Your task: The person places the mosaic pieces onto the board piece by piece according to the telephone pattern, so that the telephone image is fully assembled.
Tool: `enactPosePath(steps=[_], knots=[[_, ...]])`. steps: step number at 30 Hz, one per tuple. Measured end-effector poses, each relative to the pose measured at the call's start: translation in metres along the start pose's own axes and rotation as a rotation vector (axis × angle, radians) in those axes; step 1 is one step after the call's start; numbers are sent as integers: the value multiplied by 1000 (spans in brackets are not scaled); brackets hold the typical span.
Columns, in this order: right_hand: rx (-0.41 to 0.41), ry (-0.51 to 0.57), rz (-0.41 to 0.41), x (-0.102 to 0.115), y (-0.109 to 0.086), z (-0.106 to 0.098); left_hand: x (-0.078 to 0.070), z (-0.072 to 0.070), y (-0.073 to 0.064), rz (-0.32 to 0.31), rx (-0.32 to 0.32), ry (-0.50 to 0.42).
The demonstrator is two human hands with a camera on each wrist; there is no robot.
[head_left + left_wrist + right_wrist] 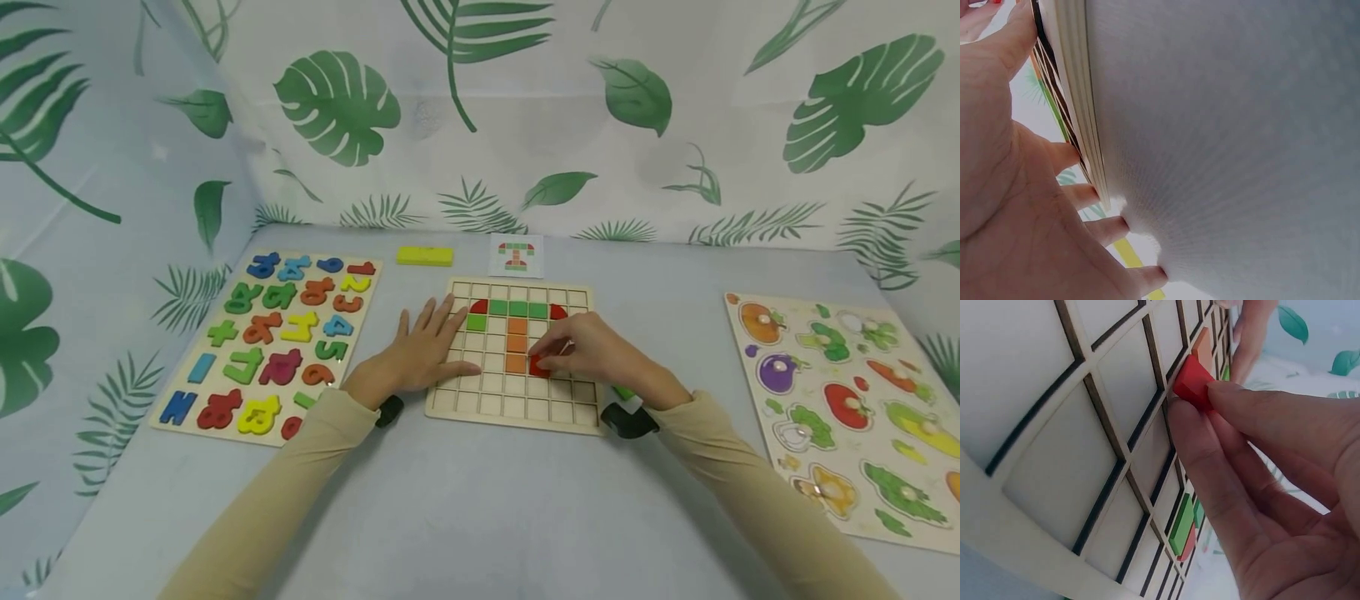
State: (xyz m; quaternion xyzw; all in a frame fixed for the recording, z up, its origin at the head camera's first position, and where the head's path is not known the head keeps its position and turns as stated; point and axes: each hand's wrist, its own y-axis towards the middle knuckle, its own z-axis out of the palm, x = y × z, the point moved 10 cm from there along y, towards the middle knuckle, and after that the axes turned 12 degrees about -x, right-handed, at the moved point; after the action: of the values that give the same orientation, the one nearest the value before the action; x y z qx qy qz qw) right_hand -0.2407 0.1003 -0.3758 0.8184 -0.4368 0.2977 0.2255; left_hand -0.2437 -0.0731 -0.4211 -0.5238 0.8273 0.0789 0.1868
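A wooden grid board [480,406] lies on the table in the head view. Green squares [517,308], red rounded pieces [479,307] and a column of orange squares [517,343] sit in its cells. My right hand [592,350] pinches a red piece [1192,381] between thumb and fingertips, beside the lowest orange square. In the right wrist view this piece is tilted against the grid lines. My left hand [420,354] spreads over the board's left edge, its fingers fairly straight. The left wrist view shows those fingers [1107,230] along the board's side.
A pattern card [516,256] and a yellow block [424,256] stand behind the board. To the left lies a number puzzle [176,367]; to the right, a vegetable puzzle [813,367]. Something green [626,393] shows beneath the right wrist. Leaf-printed cloth [517,125] rises behind.
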Motion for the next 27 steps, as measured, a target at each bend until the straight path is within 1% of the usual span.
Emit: enactPosePath(steps=[16,23,27], knots=[[-11,-102,2,7,2,4,-2,1,1,6,2,2],[-42,-129,-60,17,2,3,-1,1,0,7,0,-7],[-46,-132,-67,17,2,4,-2,0,0,7,1,-8]])
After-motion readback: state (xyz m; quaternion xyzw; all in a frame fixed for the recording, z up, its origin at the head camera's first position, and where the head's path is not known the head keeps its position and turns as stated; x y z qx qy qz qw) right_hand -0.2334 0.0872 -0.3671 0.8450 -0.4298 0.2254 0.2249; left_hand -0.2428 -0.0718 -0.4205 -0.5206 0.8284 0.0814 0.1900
